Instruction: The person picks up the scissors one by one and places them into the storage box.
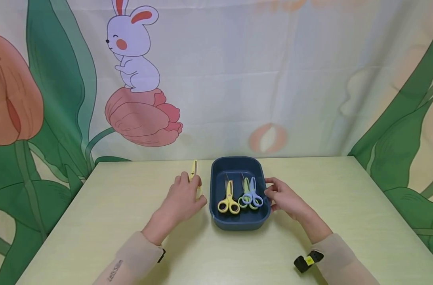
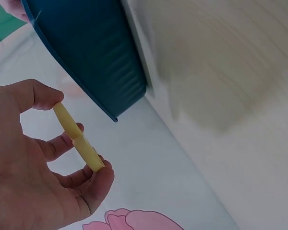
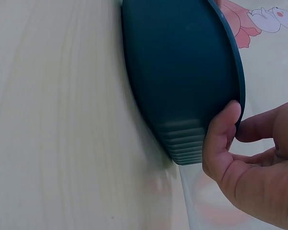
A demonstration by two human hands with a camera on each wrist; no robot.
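A dark blue bin (image 1: 237, 225) stands on the table. Inside it lie yellow-handled scissors (image 1: 229, 198), green-handled scissors (image 1: 242, 202) and blue-handled scissors (image 1: 252, 194), the blue overlapping the green. Left of the bin, my left hand (image 1: 182, 198) holds another yellow pair of scissors (image 2: 79, 136) between thumb and fingertips, raised above the table; they show edge-on in the left wrist view and the hand partly hides them in the head view. On the bin's right side, my right hand (image 1: 284, 198) pinches the rim, its thumb (image 3: 223, 129) against the wall.
The pale wooden table (image 1: 113, 206) ends at the back against a hanging cloth (image 1: 216, 79) printed with a rabbit and flowers. A black strap device (image 1: 303, 263) sits at the right wrist.
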